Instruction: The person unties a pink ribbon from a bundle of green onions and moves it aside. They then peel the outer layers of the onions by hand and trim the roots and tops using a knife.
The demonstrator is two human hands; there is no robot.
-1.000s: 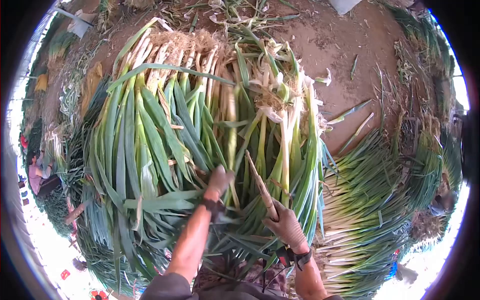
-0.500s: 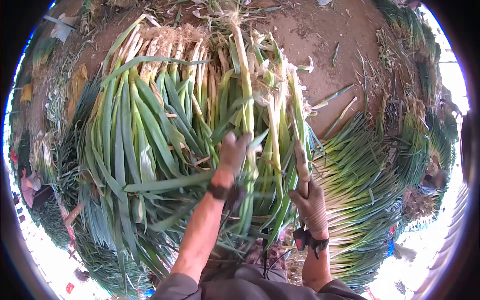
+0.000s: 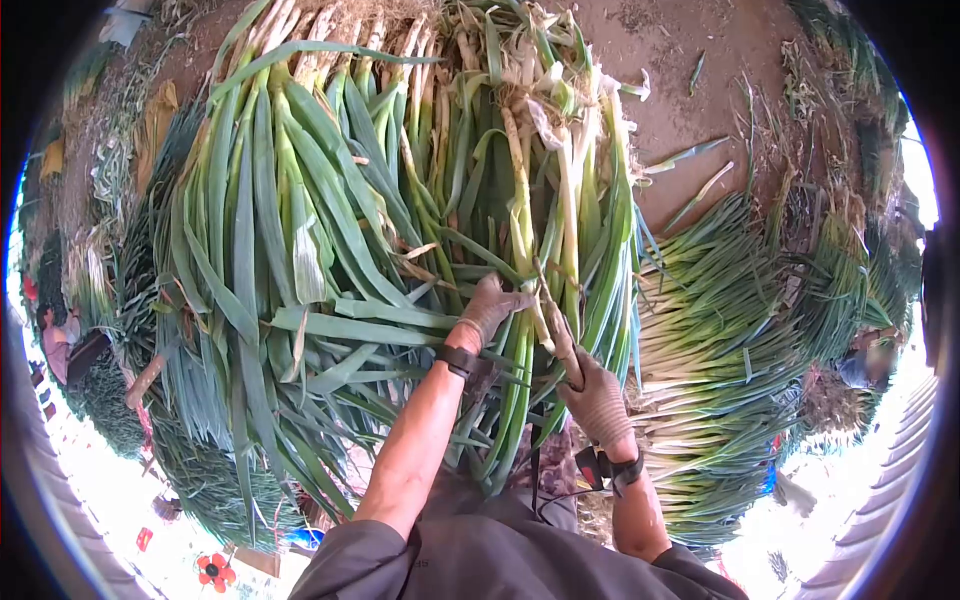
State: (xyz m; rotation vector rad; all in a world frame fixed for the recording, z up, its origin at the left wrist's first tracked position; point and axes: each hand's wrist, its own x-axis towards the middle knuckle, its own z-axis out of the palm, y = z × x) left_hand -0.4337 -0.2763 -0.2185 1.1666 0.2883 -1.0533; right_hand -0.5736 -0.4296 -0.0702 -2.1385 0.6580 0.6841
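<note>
My left hand (image 3: pixel 488 308), in a dirty knit glove, has its fingers closed around a leek stalk (image 3: pixel 521 215) at the middle of the pile. The stalk's pale lower part reaches up from the hand, and its green leaves hang toward my body. My gloved right hand (image 3: pixel 597 400) grips a slim, brown, stick-like tool (image 3: pixel 562 345) whose thin tip points up beside that stalk. The tip overlaps the stalk in this view. Around both hands lies a large heap of leeks (image 3: pixel 265 200), root ends away from me, broad leaves drooping toward me.
Thinner green onions (image 3: pixel 700 370) are stacked in a dense pile at my right. Bare brown ground (image 3: pixel 660 50) with scattered leaf scraps shows beyond the heap. More bundles line both sides. A person (image 3: pixel 60 345) is at the far left, another (image 3: pixel 868 362) at the far right.
The view has shifted, so the heap sits higher. The leek at my left hand has come down toward me. My right hand has moved left with the tool, now close to that leek.
</note>
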